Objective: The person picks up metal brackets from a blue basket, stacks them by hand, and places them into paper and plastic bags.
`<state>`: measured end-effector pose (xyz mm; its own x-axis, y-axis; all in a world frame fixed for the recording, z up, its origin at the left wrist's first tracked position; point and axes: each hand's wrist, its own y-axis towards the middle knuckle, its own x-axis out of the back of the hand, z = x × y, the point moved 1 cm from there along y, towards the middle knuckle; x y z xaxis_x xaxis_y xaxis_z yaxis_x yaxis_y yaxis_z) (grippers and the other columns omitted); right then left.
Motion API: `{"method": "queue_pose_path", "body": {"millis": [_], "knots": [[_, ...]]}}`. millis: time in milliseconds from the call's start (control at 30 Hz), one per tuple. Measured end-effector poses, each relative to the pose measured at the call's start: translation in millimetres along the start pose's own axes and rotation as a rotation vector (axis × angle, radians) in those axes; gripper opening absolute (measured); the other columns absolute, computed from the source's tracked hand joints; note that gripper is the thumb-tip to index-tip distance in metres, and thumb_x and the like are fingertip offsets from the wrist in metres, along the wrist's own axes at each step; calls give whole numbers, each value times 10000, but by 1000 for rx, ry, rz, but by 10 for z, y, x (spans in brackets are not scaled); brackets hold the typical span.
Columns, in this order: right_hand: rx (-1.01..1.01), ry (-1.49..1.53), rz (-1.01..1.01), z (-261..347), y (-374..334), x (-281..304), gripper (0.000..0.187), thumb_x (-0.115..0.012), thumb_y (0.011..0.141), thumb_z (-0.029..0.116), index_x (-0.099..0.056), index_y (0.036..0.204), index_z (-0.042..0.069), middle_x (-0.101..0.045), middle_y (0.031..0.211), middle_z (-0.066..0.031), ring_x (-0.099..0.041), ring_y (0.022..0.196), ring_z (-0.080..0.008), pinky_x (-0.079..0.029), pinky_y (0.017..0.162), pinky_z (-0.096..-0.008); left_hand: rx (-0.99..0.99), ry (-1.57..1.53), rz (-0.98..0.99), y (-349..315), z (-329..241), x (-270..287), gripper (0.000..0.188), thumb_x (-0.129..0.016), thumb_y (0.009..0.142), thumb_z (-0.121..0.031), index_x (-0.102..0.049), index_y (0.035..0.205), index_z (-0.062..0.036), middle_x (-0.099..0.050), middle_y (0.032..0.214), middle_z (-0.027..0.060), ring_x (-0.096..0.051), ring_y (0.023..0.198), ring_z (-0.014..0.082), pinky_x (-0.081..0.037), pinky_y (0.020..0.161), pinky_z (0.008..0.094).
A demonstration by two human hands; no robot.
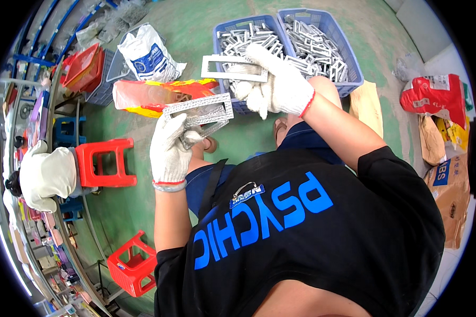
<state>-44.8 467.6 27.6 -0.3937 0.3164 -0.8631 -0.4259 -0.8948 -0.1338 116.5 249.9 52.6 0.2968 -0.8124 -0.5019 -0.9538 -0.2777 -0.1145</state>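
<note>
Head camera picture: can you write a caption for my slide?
Left gloved hand grips grey rectangular frames; right gloved hand lifts another frame above two blue baskets.

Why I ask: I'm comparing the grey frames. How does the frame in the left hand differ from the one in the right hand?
The frame in the left hand looks rough and speckled, with more pieces stacked under it; the frame in the right hand looks smooth and is a single piece. The left hand grips its frame from below, while the right hand pinches its frame by one end. Both are grey rectangular frames with open centres.
</note>
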Motion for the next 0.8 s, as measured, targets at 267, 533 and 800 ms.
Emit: {"method": "queue_pose_path", "body": {"millis": [267, 533, 800], "knots": [[157, -164, -84, -3, 16, 54, 386, -612, 944, 324, -569, 1093, -29, -627, 896, -158, -655, 755, -272, -580, 634, -401, -61, -296, 86, -17, 23, 185, 363, -456, 987, -232, -525, 1223, 36, -603, 1160, 244, -628, 947, 322, -516, 846, 435], [25, -283, 37, -281, 81, -63, 342, -668, 904, 196, -602, 1134, -48, -671, 1018, -163, -692, 857, -270, -593, 684, -390, -66, -301, 209, 58, 73, 281, 356, -451, 998, -229, -528, 1237, 24, -611, 1186, 203, -585, 1101, 331, -470, 943, 524], [85, -307, 59, -392, 163, -130, 324, -688, 876, 128, -591, 1119, -63, -677, 1014, -147, -692, 845, -223, -587, 709, -328, -19, -330, 332, 30, 100, 260, 374, -463, 987, -192, -494, 1294, 20, -567, 1269, 213, -561, 1147, 341, -445, 994, 492]]}}
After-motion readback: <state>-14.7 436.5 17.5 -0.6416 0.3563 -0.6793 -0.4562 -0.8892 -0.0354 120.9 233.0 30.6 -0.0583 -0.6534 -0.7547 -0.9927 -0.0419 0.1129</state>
